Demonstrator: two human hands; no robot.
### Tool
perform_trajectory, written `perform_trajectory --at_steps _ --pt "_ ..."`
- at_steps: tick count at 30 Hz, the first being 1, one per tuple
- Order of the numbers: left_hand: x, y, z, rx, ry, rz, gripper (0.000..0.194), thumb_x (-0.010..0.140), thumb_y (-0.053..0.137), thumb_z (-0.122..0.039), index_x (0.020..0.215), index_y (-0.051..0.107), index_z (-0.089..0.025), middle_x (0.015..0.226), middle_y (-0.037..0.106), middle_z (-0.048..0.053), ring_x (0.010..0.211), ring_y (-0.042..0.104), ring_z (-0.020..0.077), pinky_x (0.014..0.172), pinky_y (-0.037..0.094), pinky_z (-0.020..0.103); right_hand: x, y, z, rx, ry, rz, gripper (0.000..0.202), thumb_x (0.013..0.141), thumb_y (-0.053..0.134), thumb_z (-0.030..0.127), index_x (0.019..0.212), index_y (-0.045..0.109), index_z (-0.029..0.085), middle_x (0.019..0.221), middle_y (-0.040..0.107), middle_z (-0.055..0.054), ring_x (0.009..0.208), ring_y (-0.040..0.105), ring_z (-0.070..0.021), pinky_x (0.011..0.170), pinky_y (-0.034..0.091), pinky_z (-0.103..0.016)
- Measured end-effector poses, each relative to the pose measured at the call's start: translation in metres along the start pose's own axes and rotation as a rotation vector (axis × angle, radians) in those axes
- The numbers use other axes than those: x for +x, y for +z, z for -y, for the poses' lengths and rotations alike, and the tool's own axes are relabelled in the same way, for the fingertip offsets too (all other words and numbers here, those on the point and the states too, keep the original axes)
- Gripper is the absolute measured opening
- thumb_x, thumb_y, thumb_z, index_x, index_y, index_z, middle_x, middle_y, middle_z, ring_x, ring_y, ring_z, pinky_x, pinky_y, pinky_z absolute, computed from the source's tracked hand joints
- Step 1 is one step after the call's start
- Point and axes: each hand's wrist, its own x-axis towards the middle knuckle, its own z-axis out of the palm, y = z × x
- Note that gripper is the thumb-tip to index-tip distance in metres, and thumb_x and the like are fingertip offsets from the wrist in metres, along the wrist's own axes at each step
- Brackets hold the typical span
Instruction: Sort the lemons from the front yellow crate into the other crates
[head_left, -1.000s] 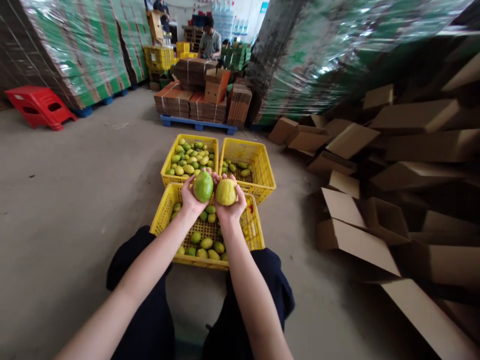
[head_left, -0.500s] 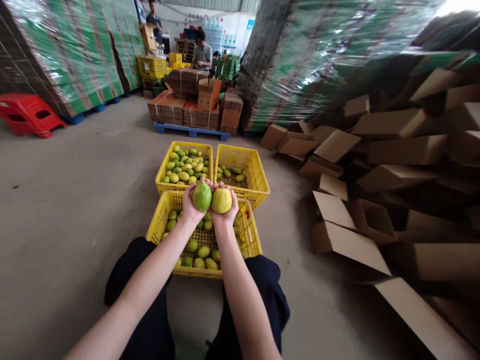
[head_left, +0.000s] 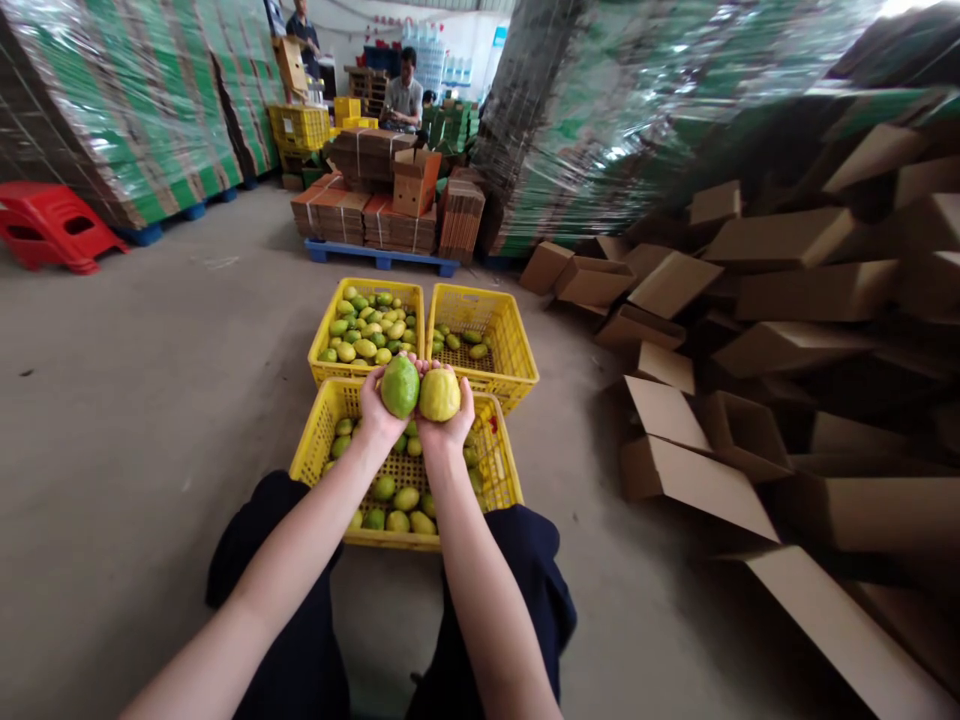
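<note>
My left hand (head_left: 376, 412) is cupped under a green lemon (head_left: 400, 387), fingers curled around its far side. Beside it, my right hand (head_left: 454, 428) cradles a yellow lemon (head_left: 440, 395) with a lumpy skin. The two hands are side by side, palms up, above the near yellow crate (head_left: 501, 465). Green and yellow lemons (head_left: 406, 499) lie on that crate's floor, partly hidden by my forearms. Just beyond stand a left crate (head_left: 319, 350) heaped with lemons and a right crate (head_left: 517, 345) holding several at its far left.
Cardboard boxes (head_left: 712, 490) lie piled along the right. Ahead, a blue pallet (head_left: 382, 258) bears flattened cartons. A red stool (head_left: 64, 225) stands at left. Film-wrapped stacks (head_left: 142, 100) rise on both sides. Two people (head_left: 405, 95) are at the back.
My hands and both lemons stay nearly in place, with the green lemon slightly tilted. The whole view has shifted a little. The seated person at the back has raised their head.
</note>
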Motion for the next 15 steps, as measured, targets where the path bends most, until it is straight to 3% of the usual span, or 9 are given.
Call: perform_trajectory --at_steps 3,9,13,15 --pt "0.004 -0.003 0.003 0.002 -0.020 -0.084 0.030 0.083 0.044 -0.022 0.091 0.071 -0.014 0.080 0.074 0.007 0.083 0.073 0.0199 0.090 0.058 0.030 0.001 -0.002 -0.003 0.003 -0.004 -0.047 0.029 0.093 0.045 0.037 0.091 0.067 0.018 0.090 0.076 -0.004 0.089 0.071 -0.0177 0.105 0.052 -0.038" --pt "0.002 -0.010 0.000 -0.010 -0.088 -0.093 0.039 0.085 0.043 -0.021 0.112 0.069 -0.012 0.086 0.075 0.008 0.084 0.075 0.0208 0.086 0.061 0.032 0.006 -0.008 0.002 0.027 -0.003 -0.083 0.027 0.090 0.049 0.039 0.091 0.067 0.019 0.088 0.076 -0.003 0.091 0.072 -0.0190 0.098 0.056 -0.038" --pt "0.010 -0.017 -0.037 0.007 -0.106 -0.094 0.040 0.091 0.042 -0.029 0.120 0.063 -0.011 0.094 0.075 0.012 0.087 0.076 0.0238 0.079 0.064 0.037 0.004 -0.008 0.040 0.034 -0.115 -0.069 0.022 0.086 0.054 0.038 0.091 0.068 0.021 0.091 0.076 -0.003 0.097 0.072 -0.0188 0.089 0.060 -0.037" --pt "0.016 -0.026 -0.060 0.199 -0.047 -0.143 0.036 0.094 0.041 -0.034 0.117 0.061 -0.014 0.089 0.074 0.010 0.081 0.076 0.0208 0.069 0.064 0.029 -0.001 -0.006 0.067 0.044 -0.169 -0.085 0.021 0.085 0.054 0.035 0.092 0.067 0.021 0.091 0.076 -0.003 0.095 0.073 -0.0179 0.082 0.062 -0.033"
